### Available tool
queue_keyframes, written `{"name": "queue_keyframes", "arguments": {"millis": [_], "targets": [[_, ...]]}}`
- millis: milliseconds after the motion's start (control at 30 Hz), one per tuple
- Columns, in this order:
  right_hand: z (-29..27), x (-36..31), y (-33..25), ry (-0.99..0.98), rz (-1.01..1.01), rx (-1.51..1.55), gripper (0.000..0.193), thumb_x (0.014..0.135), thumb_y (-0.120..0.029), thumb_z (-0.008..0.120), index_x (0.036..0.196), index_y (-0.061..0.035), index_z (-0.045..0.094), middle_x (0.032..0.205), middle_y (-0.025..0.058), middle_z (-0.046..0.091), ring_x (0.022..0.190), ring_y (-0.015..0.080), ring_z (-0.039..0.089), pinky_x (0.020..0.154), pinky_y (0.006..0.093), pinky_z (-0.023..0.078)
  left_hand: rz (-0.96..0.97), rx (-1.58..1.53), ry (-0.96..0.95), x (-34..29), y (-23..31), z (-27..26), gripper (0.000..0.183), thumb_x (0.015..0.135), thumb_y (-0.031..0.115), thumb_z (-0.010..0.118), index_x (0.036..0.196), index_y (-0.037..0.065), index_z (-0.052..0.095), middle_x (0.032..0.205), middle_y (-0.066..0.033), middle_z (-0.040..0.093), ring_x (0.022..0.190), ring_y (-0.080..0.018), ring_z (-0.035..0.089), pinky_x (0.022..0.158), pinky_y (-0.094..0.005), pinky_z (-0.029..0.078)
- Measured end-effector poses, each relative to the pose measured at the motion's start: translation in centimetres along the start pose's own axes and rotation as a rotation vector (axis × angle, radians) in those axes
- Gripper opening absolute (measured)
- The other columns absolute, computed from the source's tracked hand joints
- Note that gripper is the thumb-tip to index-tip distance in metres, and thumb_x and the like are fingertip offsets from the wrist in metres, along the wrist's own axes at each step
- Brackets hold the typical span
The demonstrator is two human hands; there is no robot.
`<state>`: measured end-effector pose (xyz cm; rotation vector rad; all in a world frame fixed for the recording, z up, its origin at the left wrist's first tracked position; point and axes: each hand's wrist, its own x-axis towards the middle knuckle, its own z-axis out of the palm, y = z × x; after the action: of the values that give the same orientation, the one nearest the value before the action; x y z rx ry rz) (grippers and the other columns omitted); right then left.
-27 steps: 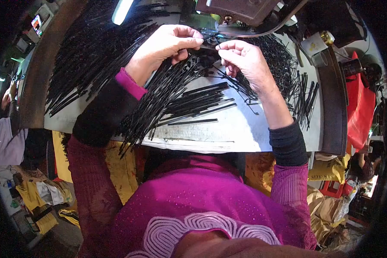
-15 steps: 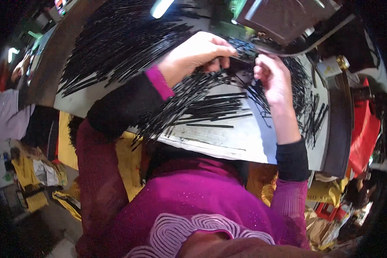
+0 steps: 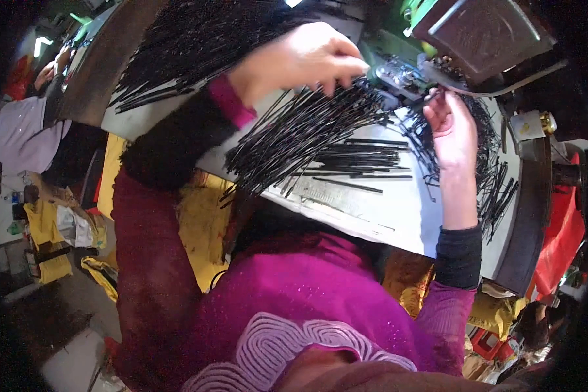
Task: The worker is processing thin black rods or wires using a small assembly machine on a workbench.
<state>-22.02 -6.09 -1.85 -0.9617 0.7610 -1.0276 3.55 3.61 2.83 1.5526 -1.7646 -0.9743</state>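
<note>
My left hand (image 3: 307, 60) hovers over the near heap of thin black strips (image 3: 307, 134), its fingers bent and slightly blurred. Its fingertips come together beside a small metal machine (image 3: 398, 77), and whatever they pinch is too small to make out. On the machine's other side is my right hand (image 3: 454, 130), with curled fingers raised close to the metal parts. Anything in that grip is hidden. Several straight black strips (image 3: 366, 157) lie side by side on the pale tabletop (image 3: 398, 202) between my forearms.
A bigger mass of black strips (image 3: 189, 49) covers the far left. More strips (image 3: 500, 199) lie by the right edge. A dark machine housing (image 3: 480, 36) juts over the back right, with a small container (image 3: 532, 124) beside the table. Another person's sleeve (image 3: 29, 134) shows at left.
The view has shifted, so the table and machine sit differently in the picture. My hands are farther apart, the left to one side of the machine and the right to the other.
</note>
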Motion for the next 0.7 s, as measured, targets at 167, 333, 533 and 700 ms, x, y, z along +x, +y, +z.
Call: {"name": "queue_keyframes", "arguments": {"millis": [167, 333, 533, 700], "targets": [[0.1, -0.1, -0.3, -0.029, -0.006, 0.043, 0.019, 0.087, -0.015, 0.055, 0.099, -0.0003, 0.058, 0.088, 0.0111, 0.063, 0.074, 0.016, 0.063, 0.062, 0.0234, 0.054, -0.112, 0.161, 0.062, -4.5, -2.0, -5.3, 0.026, 0.084, 0.026, 0.056, 0.092, 0.001, 0.062, 0.068, -0.0019, 0.059, 0.049, -0.0056, 0.05, 0.042, -0.0197, 0.04], [0.1, 0.2, 0.1, -0.071, 0.028, 0.005, 0.019, 0.086, -0.013, 0.054, 0.101, 0.0002, 0.058, 0.087, 0.0112, 0.063, 0.072, 0.0151, 0.062, 0.06, 0.0218, 0.054, -0.213, 0.33, 0.155, -8.4, -3.2, -6.0, 0.022, 0.076, 0.019, 0.06, 0.085, -0.001, 0.064, 0.066, -0.0077, 0.062, 0.051, -0.011, 0.057, 0.048, -0.0258, 0.044], [0.1, 0.0, -0.1, -0.054, 0.016, -0.006, 0.018, 0.087, -0.013, 0.054, 0.099, -0.0005, 0.058, 0.086, 0.0109, 0.063, 0.07, 0.014, 0.062, 0.056, 0.0197, 0.053, -0.04, 0.638, 0.328, -9.7, -4.4, -5.4, 0.017, 0.073, 0.017, 0.062, 0.08, 0.002, 0.064, 0.072, -0.0124, 0.063, 0.063, -0.024, 0.061, 0.058, -0.0314, 0.047], [1.5, -0.7, 0.2, -0.054, 0.056, 0.007, 0.016, 0.088, -0.013, 0.051, 0.097, -0.0013, 0.058, 0.081, 0.0096, 0.063, 0.066, 0.0147, 0.062, 0.055, 0.0219, 0.054, 0.112, 0.611, 0.386, -6.5, -4.2, -4.0, 0.015, 0.076, 0.019, 0.058, 0.079, 0.005, 0.065, 0.074, -0.0121, 0.062, 0.071, -0.0285, 0.061, 0.065, -0.037, 0.048]]}}
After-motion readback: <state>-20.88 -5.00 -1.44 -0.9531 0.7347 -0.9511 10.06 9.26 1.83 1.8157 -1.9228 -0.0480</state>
